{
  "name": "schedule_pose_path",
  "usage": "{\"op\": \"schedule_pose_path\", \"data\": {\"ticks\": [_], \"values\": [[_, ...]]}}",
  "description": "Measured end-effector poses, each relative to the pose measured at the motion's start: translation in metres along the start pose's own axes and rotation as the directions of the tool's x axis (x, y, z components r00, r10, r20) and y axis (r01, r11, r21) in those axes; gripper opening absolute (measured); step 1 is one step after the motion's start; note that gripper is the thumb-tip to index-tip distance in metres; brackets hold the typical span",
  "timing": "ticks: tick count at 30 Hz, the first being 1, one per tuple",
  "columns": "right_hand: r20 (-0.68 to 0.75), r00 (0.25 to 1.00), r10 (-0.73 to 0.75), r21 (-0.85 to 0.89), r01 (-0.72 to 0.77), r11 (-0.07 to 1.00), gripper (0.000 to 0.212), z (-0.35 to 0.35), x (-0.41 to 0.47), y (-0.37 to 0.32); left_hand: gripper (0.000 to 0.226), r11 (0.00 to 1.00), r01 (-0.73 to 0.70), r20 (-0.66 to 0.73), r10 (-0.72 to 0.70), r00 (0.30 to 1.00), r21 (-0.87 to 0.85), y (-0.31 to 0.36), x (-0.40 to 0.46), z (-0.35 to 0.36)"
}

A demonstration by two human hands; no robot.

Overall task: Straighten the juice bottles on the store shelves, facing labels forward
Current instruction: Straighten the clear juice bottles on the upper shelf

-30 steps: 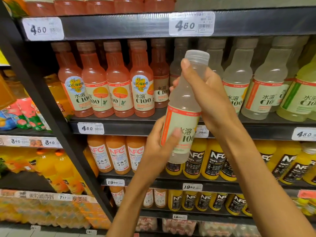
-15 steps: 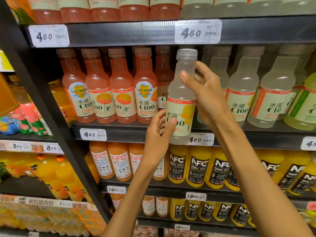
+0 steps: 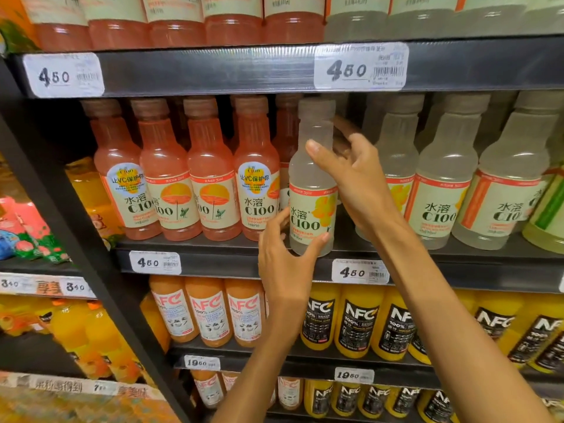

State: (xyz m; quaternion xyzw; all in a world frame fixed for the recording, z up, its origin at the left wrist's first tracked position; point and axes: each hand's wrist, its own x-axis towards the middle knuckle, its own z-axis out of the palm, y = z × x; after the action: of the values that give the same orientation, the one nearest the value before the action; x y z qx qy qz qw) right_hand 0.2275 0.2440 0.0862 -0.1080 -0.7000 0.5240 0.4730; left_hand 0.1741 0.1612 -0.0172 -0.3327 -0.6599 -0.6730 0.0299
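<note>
A clear C100 juice bottle (image 3: 312,190) stands upright at the front edge of the middle shelf (image 3: 232,264), its label with the yellow fruit facing forward. My left hand (image 3: 283,264) grips its base, thumb on the lower right and fingers on the left. My right hand (image 3: 360,184) holds its shoulder, thumb in front and fingers behind the neck. To the left stand pink C100 bottles (image 3: 213,190), two of them turned so only part of the name shows. More clear C100 bottles (image 3: 442,190) stand to the right.
The shelf above (image 3: 213,71) hangs low over the bottle caps and carries 4.50 price tags. Below are orange and yellow NFC juice bottles (image 3: 357,319). A black upright post (image 3: 70,239) separates a left bay with orange drinks and snack packs.
The clear bottle went from tilted in front of the shelves to upright on the middle shelf with its label forward. Both hands moved up and inward with it.
</note>
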Motion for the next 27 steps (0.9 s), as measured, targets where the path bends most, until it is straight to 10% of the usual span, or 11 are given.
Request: {"op": "schedule_pose_path", "data": {"ticks": [13,27], "values": [[-0.004,1.000,-0.013,-0.065,0.013,0.998,0.018,-0.007,0.004,0.029,0.055,0.940,-0.191,-0.144,0.238,0.961,0.282,-0.005,0.002,0.010],[-0.157,0.985,-0.076,-0.188,0.046,0.981,0.040,-0.012,-0.014,0.017,0.057,0.932,-0.121,-0.101,0.164,0.981,0.343,0.009,-0.005,0.009]]}}
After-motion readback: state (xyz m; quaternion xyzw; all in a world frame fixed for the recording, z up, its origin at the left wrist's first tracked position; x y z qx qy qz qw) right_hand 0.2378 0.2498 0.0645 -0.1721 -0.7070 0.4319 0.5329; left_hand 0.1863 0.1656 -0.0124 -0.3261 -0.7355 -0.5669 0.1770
